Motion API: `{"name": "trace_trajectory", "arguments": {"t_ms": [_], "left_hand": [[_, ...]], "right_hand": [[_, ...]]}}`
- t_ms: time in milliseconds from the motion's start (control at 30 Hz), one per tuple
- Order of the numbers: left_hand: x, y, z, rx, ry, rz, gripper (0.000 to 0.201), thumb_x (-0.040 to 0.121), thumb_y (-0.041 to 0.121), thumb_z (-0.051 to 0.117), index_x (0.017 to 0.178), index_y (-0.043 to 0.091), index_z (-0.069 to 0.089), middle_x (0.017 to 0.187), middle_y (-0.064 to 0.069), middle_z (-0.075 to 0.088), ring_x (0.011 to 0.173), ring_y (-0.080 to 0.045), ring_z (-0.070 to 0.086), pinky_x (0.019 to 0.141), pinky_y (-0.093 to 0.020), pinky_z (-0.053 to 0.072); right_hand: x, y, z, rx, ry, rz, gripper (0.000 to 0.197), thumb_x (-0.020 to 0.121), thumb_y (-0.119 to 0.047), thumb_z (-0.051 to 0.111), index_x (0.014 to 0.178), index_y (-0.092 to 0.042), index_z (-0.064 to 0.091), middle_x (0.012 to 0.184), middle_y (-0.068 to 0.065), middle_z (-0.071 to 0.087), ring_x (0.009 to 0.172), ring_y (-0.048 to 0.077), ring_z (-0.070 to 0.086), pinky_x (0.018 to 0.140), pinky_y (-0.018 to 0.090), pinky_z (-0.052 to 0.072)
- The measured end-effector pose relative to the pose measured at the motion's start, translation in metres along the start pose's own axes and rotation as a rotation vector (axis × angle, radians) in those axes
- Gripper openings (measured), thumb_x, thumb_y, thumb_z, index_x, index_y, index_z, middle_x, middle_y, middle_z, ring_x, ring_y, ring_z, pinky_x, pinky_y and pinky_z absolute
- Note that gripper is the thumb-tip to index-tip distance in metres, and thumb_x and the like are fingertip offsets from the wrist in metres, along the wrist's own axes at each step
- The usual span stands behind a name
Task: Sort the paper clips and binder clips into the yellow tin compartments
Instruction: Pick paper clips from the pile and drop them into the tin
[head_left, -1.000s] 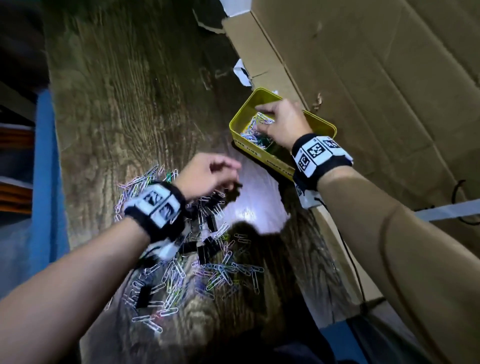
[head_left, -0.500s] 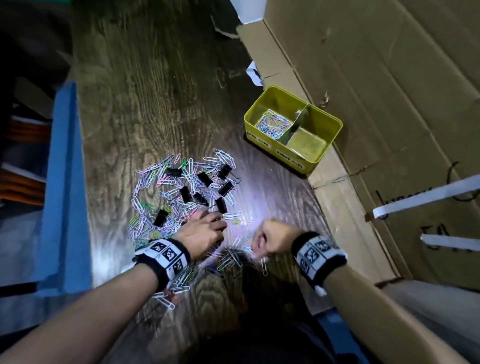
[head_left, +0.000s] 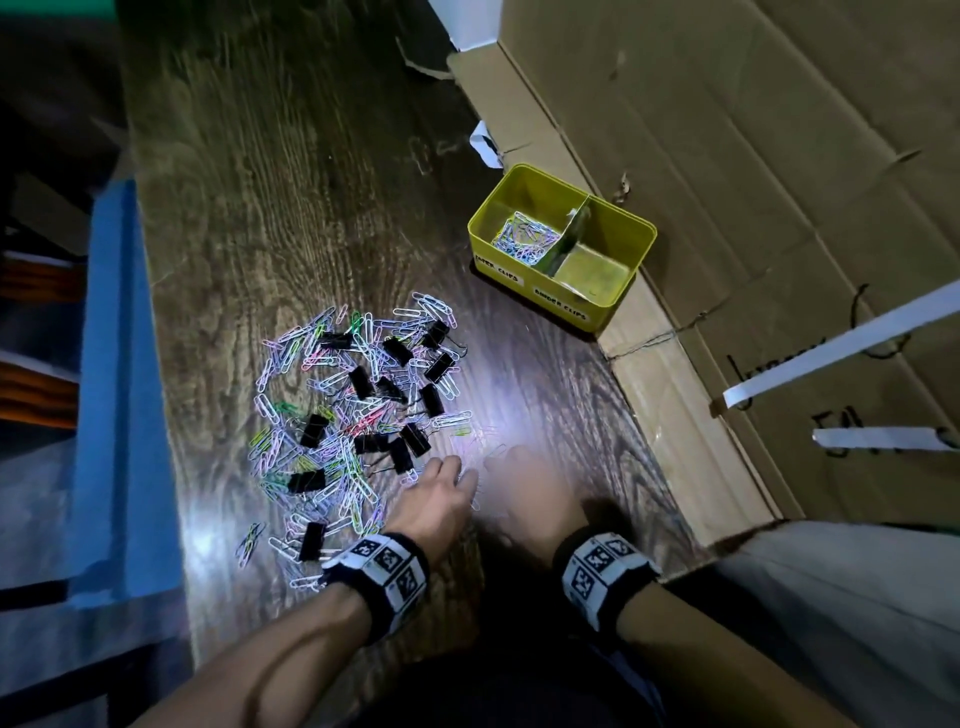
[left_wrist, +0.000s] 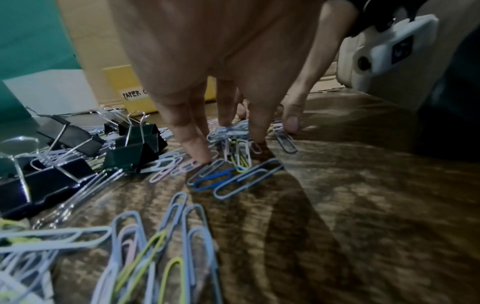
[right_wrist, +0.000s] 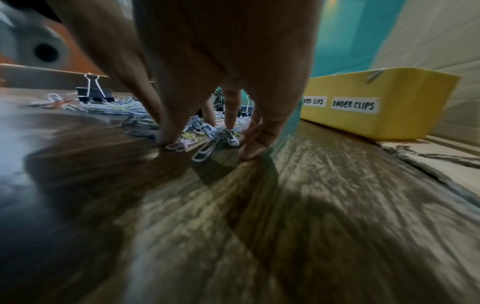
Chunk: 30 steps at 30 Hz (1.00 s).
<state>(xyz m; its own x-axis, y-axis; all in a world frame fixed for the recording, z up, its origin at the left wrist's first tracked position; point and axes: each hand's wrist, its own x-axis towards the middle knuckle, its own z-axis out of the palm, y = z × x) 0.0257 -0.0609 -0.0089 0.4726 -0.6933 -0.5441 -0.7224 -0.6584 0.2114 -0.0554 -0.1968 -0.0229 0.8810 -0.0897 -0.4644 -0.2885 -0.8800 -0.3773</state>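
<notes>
While the dark wood-grain tabletop (head_left: 311, 156) carries everything, the yellow rectangular two-compartment tin (head_left: 563, 244) is set well ahead and right of both hands. The mixed pile of coloured wire paper clips (head_left: 332, 415) and black binder clips (head_left: 361, 382), pointing every way, is raked at its near edge by the left hand (head_left: 436, 499) and right hand (head_left: 524, 493), fingers spread downward, nothing yet enclosed.

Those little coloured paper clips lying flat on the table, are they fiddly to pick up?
Probably. The paper clips lie thin and flat on the glossy wooden table, so they likely slide when pushed. They overlap in the heap, so several may lift together. They look light.
</notes>
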Motion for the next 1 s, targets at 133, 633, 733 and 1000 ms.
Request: {"name": "trace_trajectory", "arguments": {"t_ms": [133,633,733,1000], "left_hand": [[0.005,-0.007,0.004,0.026,0.049,0.029,0.025,0.094,0.017,0.043,0.115,0.006,0.052,0.126,-0.013,0.046,0.12,-0.033,0.038,0.079,-0.046,0.051],[0.011,-0.028,-0.023,-0.186,0.15,0.068,0.01,0.092,0.014,0.045,0.089,0.01,0.054,0.079,-0.012,0.064,0.069,-0.028,0.06,0.063,-0.036,0.05],[0.01,-0.035,-0.032,-0.338,0.215,-0.1,0.02,0.092,0.024,0.053,0.108,0.018,0.064,0.089,-0.013,0.071,0.069,-0.026,0.066,0.07,-0.036,0.057],[0.02,-0.055,-0.088,-1.259,0.136,-0.285,0.045,0.063,0.018,0.076,0.106,0.008,0.065,0.099,-0.014,0.071,0.08,-0.023,0.071,0.076,-0.033,0.057]], "right_hand": [[0.003,-0.009,-0.005,0.02,0.004,0.03,0.037,0.09,-0.03,0.057,0.124,-0.016,0.047,0.121,0.011,0.043,0.114,0.029,0.048,0.092,0.038,0.044],[0.016,-0.01,-0.022,-0.048,-0.058,0.024,0.023,0.088,-0.013,0.046,0.096,0.002,0.062,0.095,0.021,0.062,0.091,0.035,0.06,0.074,0.036,0.049],[0.02,-0.005,-0.026,0.012,-0.067,0.08,0.02,0.084,-0.014,0.046,0.085,-0.002,0.062,0.079,0.017,0.058,0.076,0.03,0.059,0.065,0.031,0.046],[0.021,0.017,-0.065,0.715,0.26,0.264,0.007,0.079,-0.013,0.069,0.078,-0.017,0.075,0.065,0.0,0.063,0.061,0.007,0.055,0.062,0.007,0.045]]}}
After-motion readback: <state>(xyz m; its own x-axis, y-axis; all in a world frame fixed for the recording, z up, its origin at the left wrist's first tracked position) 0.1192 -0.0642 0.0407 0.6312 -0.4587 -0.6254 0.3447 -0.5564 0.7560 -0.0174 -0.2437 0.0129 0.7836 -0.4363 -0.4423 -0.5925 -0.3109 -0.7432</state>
